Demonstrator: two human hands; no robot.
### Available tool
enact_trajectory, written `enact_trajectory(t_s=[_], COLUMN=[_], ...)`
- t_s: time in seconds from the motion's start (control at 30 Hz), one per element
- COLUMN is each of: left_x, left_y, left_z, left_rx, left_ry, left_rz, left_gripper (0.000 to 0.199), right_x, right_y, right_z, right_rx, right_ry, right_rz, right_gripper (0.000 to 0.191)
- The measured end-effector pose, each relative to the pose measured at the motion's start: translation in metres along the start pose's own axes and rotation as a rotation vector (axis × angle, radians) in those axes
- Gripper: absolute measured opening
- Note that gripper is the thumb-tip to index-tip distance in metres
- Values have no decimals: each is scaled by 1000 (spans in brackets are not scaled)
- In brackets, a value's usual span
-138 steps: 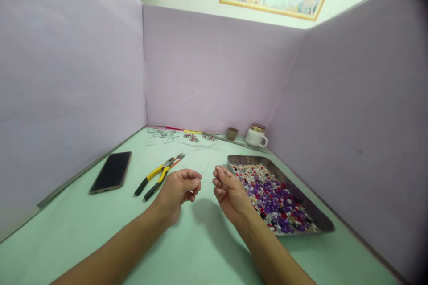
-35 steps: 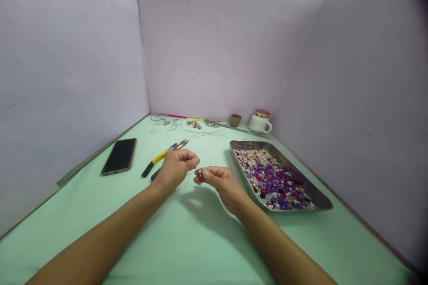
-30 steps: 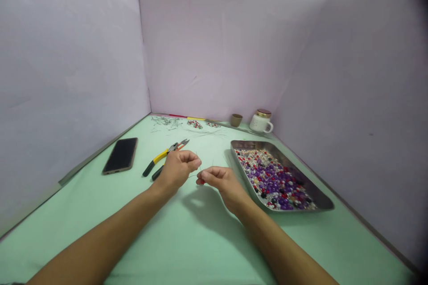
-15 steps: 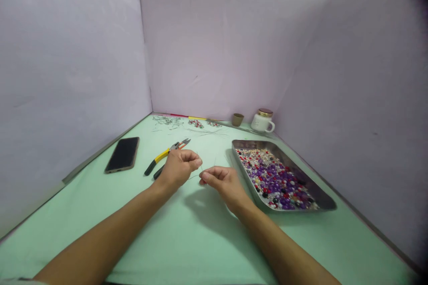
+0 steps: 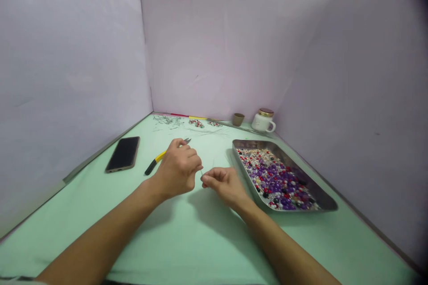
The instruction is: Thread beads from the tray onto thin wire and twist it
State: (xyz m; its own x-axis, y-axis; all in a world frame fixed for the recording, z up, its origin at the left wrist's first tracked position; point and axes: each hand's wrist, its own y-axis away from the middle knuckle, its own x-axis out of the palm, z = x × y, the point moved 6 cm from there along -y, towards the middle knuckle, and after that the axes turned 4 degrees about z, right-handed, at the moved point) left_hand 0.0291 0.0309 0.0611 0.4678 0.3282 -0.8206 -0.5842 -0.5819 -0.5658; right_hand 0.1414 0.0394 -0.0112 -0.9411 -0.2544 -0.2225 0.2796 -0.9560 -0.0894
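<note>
Two hands meet closely above the green table (image 5: 197,249), with only a small gap between their fingertips. One short piece of wire (image 5: 202,172) is visible in this gap, going from the left hand (image 5: 180,167) to the right hand (image 5: 225,185). The left hand has its back turned up and its fingers curled inward, and it pinches the wire near the thumb; the exact grip is hidden behind the knuckles. The right hand pinches with thumb and forefinger at the other side of the gap, its remaining fingers folded, and what else sits under its fingertips is too small to tell. Behind the left hand lie the pliers (image 5: 159,157), mostly covered, so that one yellow and black handle shows; beyond the knuckles a metal tip (image 5: 187,140) comes out. To the left of them the phone (image 5: 123,153) lies flat, with dark screen up. Near the right hand stands the metal tray (image 5: 294,171), and in it are many beads (image 5: 274,180), purple, red, white, black and pale. Along the far edge, from left to right, there are wire scraps (image 5: 167,120), two beaded clusters (image 5: 196,123), a brown cup (image 5: 238,120) and a white mug (image 5: 262,122), whose lid (image 5: 266,111) is on. Pale panels (image 5: 234,44) enclose the table on three sides.
</note>
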Motion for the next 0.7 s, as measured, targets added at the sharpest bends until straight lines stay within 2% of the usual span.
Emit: enact_trajectory(t_s=[0.07,0.13,0.23,0.33,0.37,0.43,0.53,0.6,0.7], left_x=[1,6,15,22,22,16,5,3,9], left_y=[1,2,3,3,2,-1,-3,-2,0], left_z=[-9,-12,-12,-6,-3,5,9,4,-5], left_rx=[109,158,208,200,176,107,83,152,238], left_ry=[-111,-134,-68,30,59,88,69,49,17], left_rz=[-7,44,178,269,267,192,55,70,173], left_gripper=[20,20,17,18,18,17,31,33,27], right_x=[3,6,14,20,20,20,19,18,18], right_y=[2,5,8,7,6,3,-2,-3,-2], right_z=[3,5,5,1,-1,-8,-16,-18,-17], right_rx=[-64,-115,-144,-128,-105,-47,26,37,19], right_ry=[145,246,303,260,230,168,116,113,131], right_rz=[36,67,152,206,202,172,149,157,172], right_gripper=[17,15,15,16,17,16,15,14,16])
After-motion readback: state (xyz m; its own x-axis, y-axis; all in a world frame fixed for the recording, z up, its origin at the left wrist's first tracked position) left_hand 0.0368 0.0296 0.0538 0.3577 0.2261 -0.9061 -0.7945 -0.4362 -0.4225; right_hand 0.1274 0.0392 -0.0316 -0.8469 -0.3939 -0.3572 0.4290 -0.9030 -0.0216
